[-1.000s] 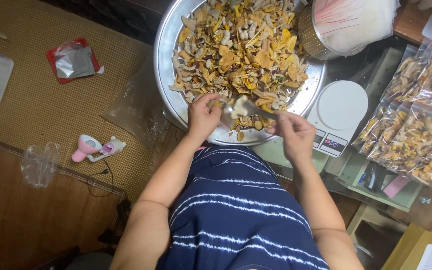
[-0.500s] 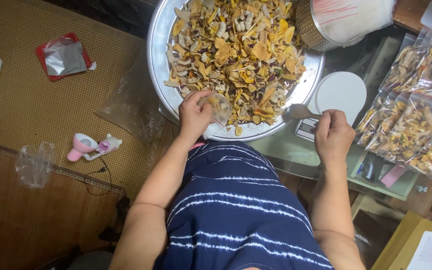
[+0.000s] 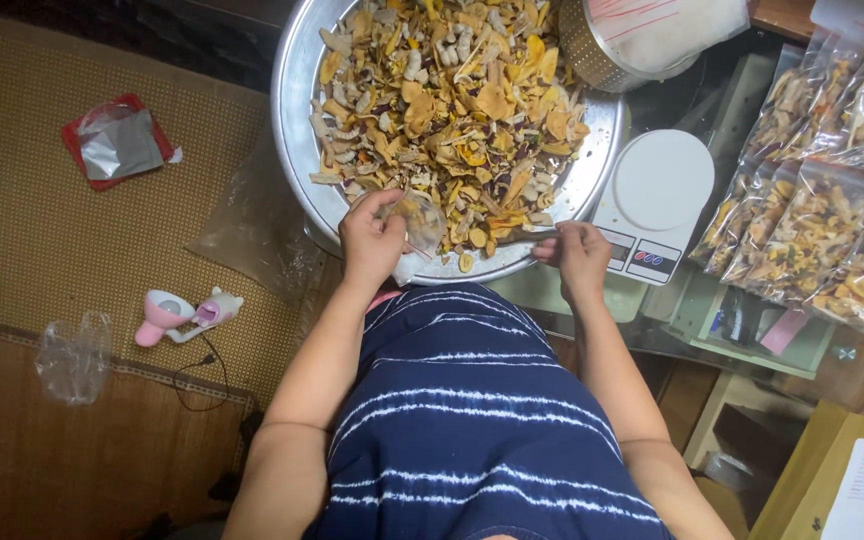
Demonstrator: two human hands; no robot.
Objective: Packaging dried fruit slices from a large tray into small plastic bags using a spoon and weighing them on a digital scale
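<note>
scooping dried fruit chips [image 3: 452,100] into a small clear plastic bag [image 3: 422,222]

left hand [image 3: 370,240] pinches the bag open, right hand [image 3: 574,252] fingers clamped on the metal spoon [image 3: 524,237]; i'd keep the bag mouth wide and low over the round steel tray [image 3: 292,100].

Your left hand [image 3: 370,243] pinches a thin, glossy clear plastic bag [image 3: 422,222] over the big tray [image 3: 297,100], which is smooth, shiny metal heaped with dry, matt, wrinkled chips [image 3: 452,100]. Your right hand [image 3: 577,255] grips a metal spoon [image 3: 527,236] beside the smooth white plastic scale [image 3: 657,185]. The mat [image 3: 72,250] under you is rough and woven.
</note>
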